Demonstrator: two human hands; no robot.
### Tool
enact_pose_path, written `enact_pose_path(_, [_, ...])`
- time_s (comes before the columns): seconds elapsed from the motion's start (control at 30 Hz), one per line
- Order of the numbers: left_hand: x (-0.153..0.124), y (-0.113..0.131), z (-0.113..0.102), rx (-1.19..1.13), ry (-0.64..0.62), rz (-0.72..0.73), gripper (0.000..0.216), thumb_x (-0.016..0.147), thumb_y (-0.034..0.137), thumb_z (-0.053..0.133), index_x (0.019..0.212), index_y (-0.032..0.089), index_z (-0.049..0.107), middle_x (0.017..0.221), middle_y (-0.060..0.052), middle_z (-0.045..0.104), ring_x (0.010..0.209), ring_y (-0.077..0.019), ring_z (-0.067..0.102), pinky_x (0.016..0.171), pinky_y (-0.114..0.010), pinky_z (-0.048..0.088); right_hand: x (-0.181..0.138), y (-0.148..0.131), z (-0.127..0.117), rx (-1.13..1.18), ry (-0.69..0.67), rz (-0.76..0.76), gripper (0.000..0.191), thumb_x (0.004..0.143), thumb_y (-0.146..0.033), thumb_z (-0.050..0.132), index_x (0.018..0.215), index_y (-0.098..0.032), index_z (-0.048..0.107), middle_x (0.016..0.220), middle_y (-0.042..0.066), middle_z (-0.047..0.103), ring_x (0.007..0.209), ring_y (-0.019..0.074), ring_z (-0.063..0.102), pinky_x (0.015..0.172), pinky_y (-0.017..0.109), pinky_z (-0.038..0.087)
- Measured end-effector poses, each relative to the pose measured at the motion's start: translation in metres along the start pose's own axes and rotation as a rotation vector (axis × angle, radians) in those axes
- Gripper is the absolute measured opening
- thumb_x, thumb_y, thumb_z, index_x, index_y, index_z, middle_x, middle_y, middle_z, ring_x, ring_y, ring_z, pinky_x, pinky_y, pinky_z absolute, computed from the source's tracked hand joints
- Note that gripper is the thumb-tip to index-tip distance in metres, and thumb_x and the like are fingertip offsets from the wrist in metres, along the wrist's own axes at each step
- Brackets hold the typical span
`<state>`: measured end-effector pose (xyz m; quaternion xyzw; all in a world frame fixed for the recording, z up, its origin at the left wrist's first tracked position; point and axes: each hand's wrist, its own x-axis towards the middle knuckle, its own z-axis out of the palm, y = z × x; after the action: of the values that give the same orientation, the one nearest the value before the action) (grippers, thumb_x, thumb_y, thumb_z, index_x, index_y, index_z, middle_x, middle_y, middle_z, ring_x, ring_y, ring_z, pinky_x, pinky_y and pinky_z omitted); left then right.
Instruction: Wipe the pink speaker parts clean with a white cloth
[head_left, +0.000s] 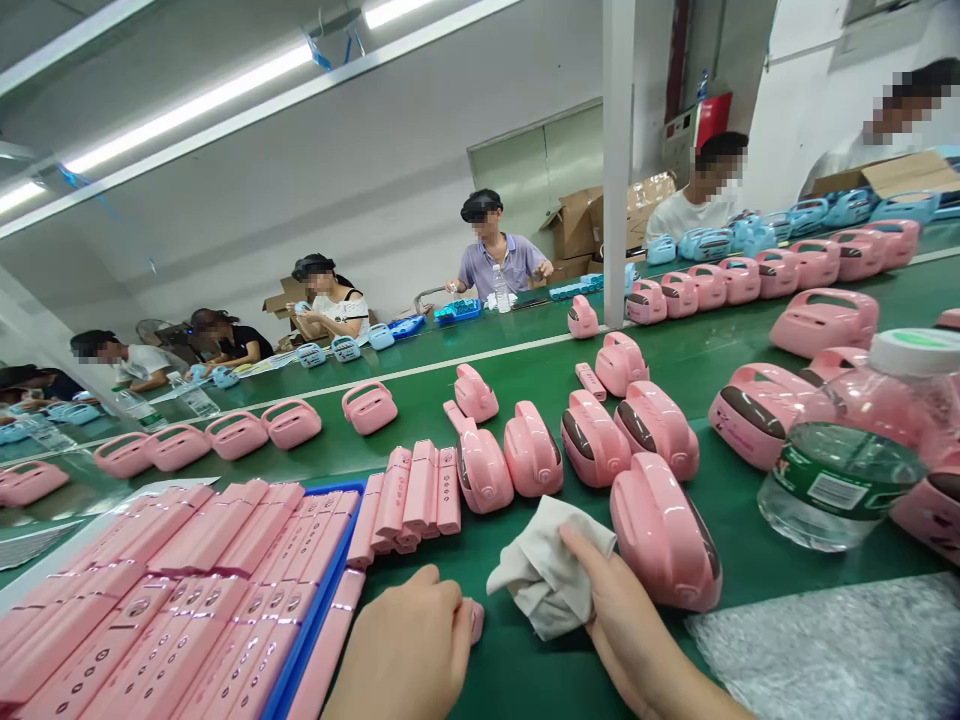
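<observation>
A green conveyor belt [705, 350] is covered with pink handled casings [664, 530]. A blue tray [315, 610] of pink button strips is seen at lower left. A grey cloth [544, 580] is pinched in the right hand [630, 625]. A small pink piece [475, 618] is enclosed by the left hand's [405, 650] curled fingers.

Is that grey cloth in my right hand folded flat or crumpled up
Crumpled. The cloth bunches in uneven folds under the right hand, one corner sticking up, on the green belt.
</observation>
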<state>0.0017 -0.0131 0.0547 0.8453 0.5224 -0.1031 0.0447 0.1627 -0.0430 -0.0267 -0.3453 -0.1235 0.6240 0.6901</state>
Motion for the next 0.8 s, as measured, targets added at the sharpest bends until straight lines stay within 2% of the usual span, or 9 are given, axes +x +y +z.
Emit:
enact_pose_path(0.07, [0.007, 0.008, 0.002, 0.023, 0.043, 0.02, 0.038, 0.091, 0.026, 0.029, 0.071, 0.018, 0.06, 0.079, -0.011, 0.059, 0.067, -0.03, 0.059, 0.054, -0.036, 0.025, -0.002, -0.002, 0.002, 0.006, 0.009, 0.003, 0.027, 0.078, -0.04, 0.068, 0.09, -0.017, 0.059, 0.077, 0.0, 0.068, 0.081, 0.0219, 0.064, 0.067, 0.026, 0.052])
enact_pose_path(0.17, [0.012, 0.021, 0.006, 0.047, 0.066, 0.069, 0.032, 0.085, 0.019, 0.035, 0.074, 0.015, 0.064, 0.075, -0.015, 0.061, 0.063, -0.0339, 0.061, 0.049, -0.034, 0.023, -0.002, -0.001, 0.0, -0.019, 0.039, 0.014, 0.041, 0.075, -0.045, 0.071, 0.102, -0.016, 0.058, 0.084, 0.002, 0.068, 0.088, 0.0233, 0.062, 0.068, 0.027, 0.051])
enact_pose_path(0.3, [0.017, 0.039, 0.011, 0.072, 0.3, 0.215, 0.017, 0.068, 0.01, 0.05, 0.061, 0.013, 0.065, 0.057, -0.014, 0.059, 0.042, -0.0261, 0.055, 0.039, -0.026, 0.014, 0.001, 0.006, -0.009, -0.135, 0.081, 0.022, 0.06, 0.075, -0.05, 0.07, 0.118, -0.013, 0.049, 0.091, 0.005, 0.067, 0.093, 0.026, 0.059, 0.073, 0.033, 0.05])
enact_pose_path(0.37, [0.022, 0.041, 0.009, 0.101, 0.342, 0.257, 0.019, 0.068, 0.007, 0.049, 0.057, 0.013, 0.064, 0.051, -0.012, 0.058, 0.038, -0.0247, 0.054, 0.037, -0.026, 0.013, 0.003, 0.008, -0.012, -0.176, 0.081, 0.02, 0.064, 0.076, -0.052, 0.069, 0.121, -0.013, 0.046, 0.092, 0.005, 0.067, 0.093, 0.0259, 0.058, 0.078, 0.035, 0.048])
enact_pose_path(0.47, [0.032, 0.03, 0.003, 0.146, 0.284, 0.229, 0.03, 0.079, 0.01, 0.043, 0.06, 0.014, 0.065, 0.053, -0.014, 0.06, 0.042, -0.0298, 0.058, 0.037, -0.029, 0.021, 0.006, 0.01, -0.015, -0.202, 0.089, 0.006, 0.066, 0.074, -0.053, 0.069, 0.12, -0.012, 0.047, 0.093, 0.005, 0.067, 0.094, 0.0257, 0.057, 0.083, 0.036, 0.046])
enact_pose_path(0.57, [0.033, 0.014, -0.002, 0.13, 0.259, 0.158, 0.038, 0.088, 0.018, 0.037, 0.063, 0.014, 0.066, 0.055, -0.015, 0.062, 0.047, -0.0327, 0.06, 0.039, -0.033, 0.03, 0.008, 0.011, -0.014, -0.2, 0.09, 0.016, 0.065, 0.071, -0.053, 0.072, 0.116, -0.011, 0.05, 0.092, 0.005, 0.067, 0.093, 0.0258, 0.058, 0.082, 0.035, 0.047])
enact_pose_path(0.67, [0.014, 0.007, 0.002, 0.095, 0.233, 0.113, 0.039, 0.091, 0.023, 0.035, 0.069, 0.013, 0.066, 0.067, -0.015, 0.063, 0.055, -0.0337, 0.062, 0.044, -0.036, 0.038, 0.007, 0.012, -0.012, -0.207, 0.071, 0.028, 0.064, 0.068, -0.054, 0.074, 0.11, -0.012, 0.052, 0.09, 0.004, 0.068, 0.094, 0.026, 0.059, 0.082, 0.034, 0.048])
enact_pose_path(0.73, [-0.005, 0.003, 0.009, 0.049, 0.163, 0.074, 0.03, 0.088, 0.026, 0.04, 0.078, 0.014, 0.066, 0.078, -0.015, 0.062, 0.059, -0.0352, 0.062, 0.046, -0.038, 0.04, 0.006, 0.013, -0.011, -0.217, 0.054, 0.043, 0.063, 0.066, -0.054, 0.075, 0.107, -0.012, 0.053, 0.087, 0.003, 0.069, 0.094, 0.0267, 0.059, 0.081, 0.033, 0.048])
enact_pose_path(0.8, [-0.023, -0.005, 0.018, -0.021, 0.077, 0.039, 0.023, 0.081, 0.02, 0.045, 0.093, 0.017, 0.064, 0.086, -0.014, 0.06, 0.061, -0.0353, 0.062, 0.048, -0.039, 0.042, 0.005, 0.014, -0.012, -0.242, 0.027, 0.051, 0.064, 0.066, -0.054, 0.075, 0.109, -0.012, 0.051, 0.086, 0.003, 0.069, 0.095, 0.0273, 0.059, 0.082, 0.034, 0.048])
